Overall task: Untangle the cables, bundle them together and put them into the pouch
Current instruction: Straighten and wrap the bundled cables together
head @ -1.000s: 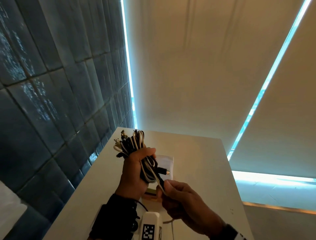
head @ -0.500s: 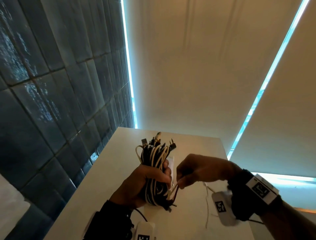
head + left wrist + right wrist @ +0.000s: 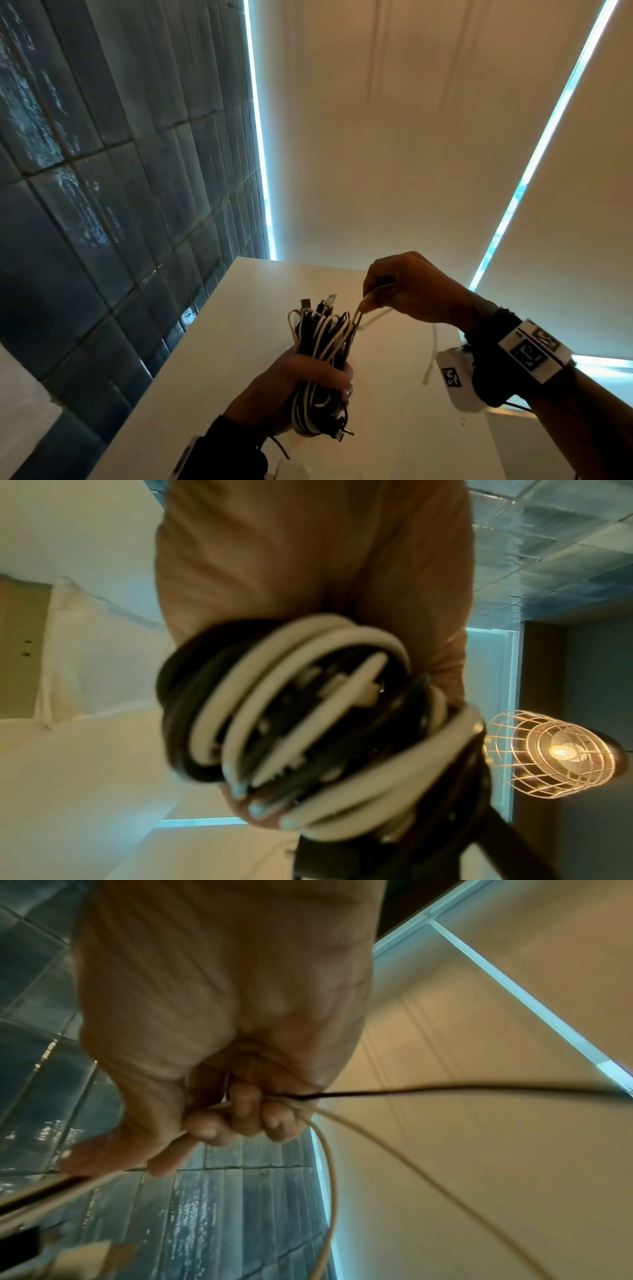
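One cable bundle [image 3: 322, 370], two hands (left [image 3: 291, 387], right [image 3: 411, 291]), one table [image 3: 394, 428], one lamp [image 3: 551, 753].

Cable bundle [image 3: 320, 346] above the table [image 3: 394, 428], right hand [image 3: 411, 287] right of it, behind

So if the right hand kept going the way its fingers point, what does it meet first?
Probably the top of the cable bundle gripped by the left hand: the right hand points down-left along the white strand it pinches; depth is unclear.
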The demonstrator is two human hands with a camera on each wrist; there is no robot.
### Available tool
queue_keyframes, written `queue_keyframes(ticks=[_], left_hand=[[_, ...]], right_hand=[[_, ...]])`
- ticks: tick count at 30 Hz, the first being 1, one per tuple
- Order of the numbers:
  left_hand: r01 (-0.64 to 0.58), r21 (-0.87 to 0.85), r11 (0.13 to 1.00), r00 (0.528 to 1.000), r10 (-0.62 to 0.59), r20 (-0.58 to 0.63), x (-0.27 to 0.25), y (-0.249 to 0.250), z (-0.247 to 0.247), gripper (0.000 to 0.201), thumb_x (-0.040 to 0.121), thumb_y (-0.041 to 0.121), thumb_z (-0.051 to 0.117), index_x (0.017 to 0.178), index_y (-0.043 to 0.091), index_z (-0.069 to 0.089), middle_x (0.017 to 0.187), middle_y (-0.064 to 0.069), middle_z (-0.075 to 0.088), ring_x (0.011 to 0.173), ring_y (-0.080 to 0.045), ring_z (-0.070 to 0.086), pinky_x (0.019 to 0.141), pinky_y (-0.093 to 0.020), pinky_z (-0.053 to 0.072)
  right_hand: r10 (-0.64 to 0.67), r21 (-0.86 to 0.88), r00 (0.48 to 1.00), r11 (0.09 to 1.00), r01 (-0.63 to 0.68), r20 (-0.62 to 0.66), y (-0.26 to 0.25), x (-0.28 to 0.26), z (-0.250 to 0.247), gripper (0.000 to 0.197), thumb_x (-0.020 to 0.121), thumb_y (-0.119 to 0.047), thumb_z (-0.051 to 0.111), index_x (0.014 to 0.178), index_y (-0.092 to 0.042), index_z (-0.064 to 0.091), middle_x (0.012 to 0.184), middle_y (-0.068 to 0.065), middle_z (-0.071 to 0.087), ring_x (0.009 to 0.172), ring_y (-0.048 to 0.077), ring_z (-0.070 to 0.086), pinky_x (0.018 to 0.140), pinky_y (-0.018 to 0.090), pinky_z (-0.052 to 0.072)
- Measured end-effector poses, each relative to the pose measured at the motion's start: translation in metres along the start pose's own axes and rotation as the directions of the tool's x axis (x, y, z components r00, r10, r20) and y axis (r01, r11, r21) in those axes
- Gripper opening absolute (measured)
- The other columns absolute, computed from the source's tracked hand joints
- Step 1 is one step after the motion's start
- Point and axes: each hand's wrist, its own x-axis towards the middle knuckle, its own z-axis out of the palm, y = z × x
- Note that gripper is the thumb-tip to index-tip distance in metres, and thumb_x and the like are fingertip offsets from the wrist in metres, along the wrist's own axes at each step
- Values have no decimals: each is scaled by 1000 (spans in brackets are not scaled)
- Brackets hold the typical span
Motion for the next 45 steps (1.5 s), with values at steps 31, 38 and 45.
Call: queue_keyframes(ticks=[31,38,45], left_hand=[[-241,-329,913,945,143,-295,13,-23,-4,56,31,54,89,73,19,78,76,-3,74,68,-16,71,56,-30,57],[-283,-315,906,915,156,-373,21,-14,-3,35,67,27,67,93,4,67,81,-18,68,71,-29,69,59,-36,58],[-452,-304,839,784,211,-584,35,-1,-29,9,70,10,60,63,10,54,54,-5,49,44,-18,50,46,-27,47]], right_hand=[[51,-114,998,992,-48,28,-78,-35,85,28,98,-30,48,125,-21,49,101,-6,47,82,11,54,71,18,48],[44,-293,987,956,3,153,-84,-33,86,41,97,-19,49,136,-11,40,134,8,41,102,21,55,87,26,47],[46,-188,997,980,-58,-65,-78,-51,95,24,98,-20,49,121,-22,50,100,-7,41,75,13,50,60,19,41]])
